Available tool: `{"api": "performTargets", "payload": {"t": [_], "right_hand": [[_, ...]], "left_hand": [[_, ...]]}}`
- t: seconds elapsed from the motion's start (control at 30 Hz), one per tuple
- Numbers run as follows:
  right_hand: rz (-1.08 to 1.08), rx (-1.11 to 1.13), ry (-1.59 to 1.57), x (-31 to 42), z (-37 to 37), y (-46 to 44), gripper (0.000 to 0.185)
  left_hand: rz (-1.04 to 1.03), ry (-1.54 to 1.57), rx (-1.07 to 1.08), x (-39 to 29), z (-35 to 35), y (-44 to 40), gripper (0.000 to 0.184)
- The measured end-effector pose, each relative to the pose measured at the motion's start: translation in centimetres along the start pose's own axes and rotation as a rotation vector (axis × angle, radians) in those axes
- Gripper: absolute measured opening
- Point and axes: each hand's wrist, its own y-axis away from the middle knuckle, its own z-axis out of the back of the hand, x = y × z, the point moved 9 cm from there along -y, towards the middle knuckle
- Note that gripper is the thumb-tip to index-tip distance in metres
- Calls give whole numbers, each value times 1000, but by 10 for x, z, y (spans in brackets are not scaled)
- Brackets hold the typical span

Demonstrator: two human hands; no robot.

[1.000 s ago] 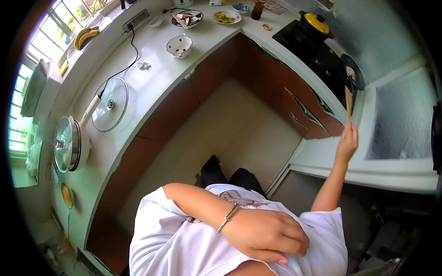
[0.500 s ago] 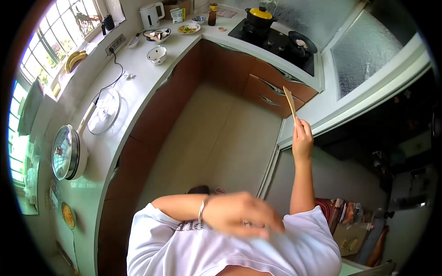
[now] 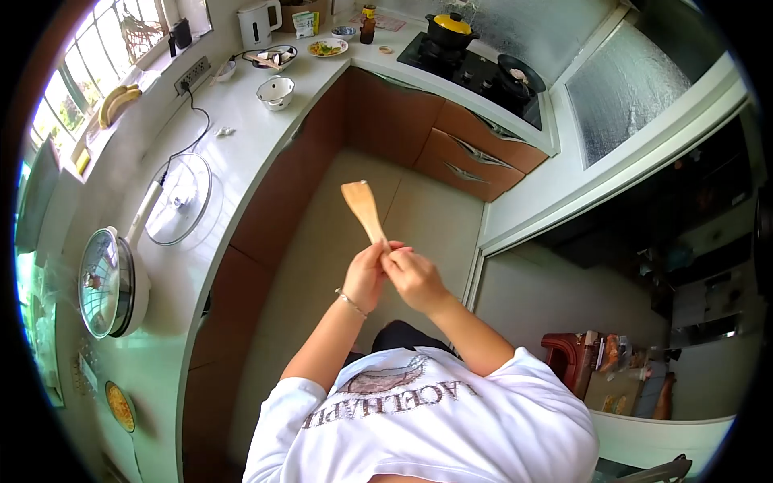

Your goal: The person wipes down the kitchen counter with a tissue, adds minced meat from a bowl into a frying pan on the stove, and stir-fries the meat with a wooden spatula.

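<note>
A wooden spatula points up and away over the floor, its flat blade at the far end. My right hand is closed round its handle. My left hand, with a bracelet at the wrist, meets the right one and has its fingers closed at the same handle. Much of the handle is hidden by the fingers. Both arms reach forward in front of my body, away from the counter.
Along the left, the white counter bears a glass lid, a lidded electric pan and a bowl. At the back right, the stove holds a yellow-lidded pot and a frying pan.
My right hand has brought the spatula from the right to the middle. My left hand, blurred near my chest before, has moved forward to the handle.
</note>
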Motion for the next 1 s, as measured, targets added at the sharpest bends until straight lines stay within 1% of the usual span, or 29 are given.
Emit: {"api": "performTargets", "payload": {"t": [0.1, 0.13, 0.17, 0.2, 0.27, 0.3, 0.33, 0.4, 0.47, 0.5, 0.53, 0.57, 0.6, 0.63, 0.67, 0.73, 0.77, 0.83, 0.87, 0.9, 0.97, 1.0], "right_hand": [[19, 69, -64, -8, -43, -3, 15], [10, 128, -131, -13, -59, -3, 16], [7, 180, -198, -23, -73, -4, 18], [8, 187, -198, -37, -78, -8, 18], [-37, 210, -357, -72, -93, -17, 24], [-128, 180, -335, -107, -101, -15, 21], [-198, 134, -382, -144, -105, -17, 20], [-535, 192, -545, -234, -127, -9, 17], [-715, 213, -583, -326, -153, 13, 14], [-770, 238, -564, -368, -161, 26, 12], [-776, 236, -567, -397, -166, 39, 12], [-939, 247, -688, -428, -180, 59, 10], [-1100, 255, -811, -448, -185, 61, 9], [-1207, 332, -943, -453, -190, 65, 14], [-1221, 327, -950, -458, -191, 60, 14], [-1309, 431, -1193, -448, -210, 41, 25], [-1311, 427, -1193, -447, -211, 27, 25], [-1276, 460, -1335, -429, -218, -3, 33], [-1348, 475, -1432, -421, -225, -3, 33], [-1331, 472, -1455, -418, -228, -9, 33], [-1328, 435, -1497, -403, -231, -16, 33], [-1293, 439, -1472, -396, -232, -23, 32]], "left_hand": [[79, 41, -118, -6, 36, -11, 36], [109, 50, -145, -6, 46, -18, 36], [124, 70, -178, -5, 60, -29, 36], [131, 81, -207, -2, 75, -44, 35], [112, -63, -339, -5, 103, -75, 35], [113, -63, -340, -6, 109, -92, 35], [122, -65, -378, -7, 117, -109, 34], [122, -69, -414, -10, 127, -152, 33], [123, -14, -427, -12, 128, -197, 32], [121, -6, -442, -21, 113, -218, 30], [126, -11, -444, -20, 108, -237, 30], [128, 17, -419, -19, 104, -257, 30], [127, 43, -395, -27, 94, -277, 29], [142, 39, -405, -28, 84, -292, 29], [155, 31, -410, -30, 76, -305, 29], [109, 10, -350, -43, 52, -335, 29], [94, 9, -336, -49, 45, -346, 27], [89, -37, -338, -57, 39, -361, 27], [79, -80, -341, -60, 38, -367, 27], [86, -82, -340, -59, 36, -372, 27], [-26, -289, -319, -68, 39, -377, 25], [-81, -322, -293, -72, 35, -376, 26]]}}
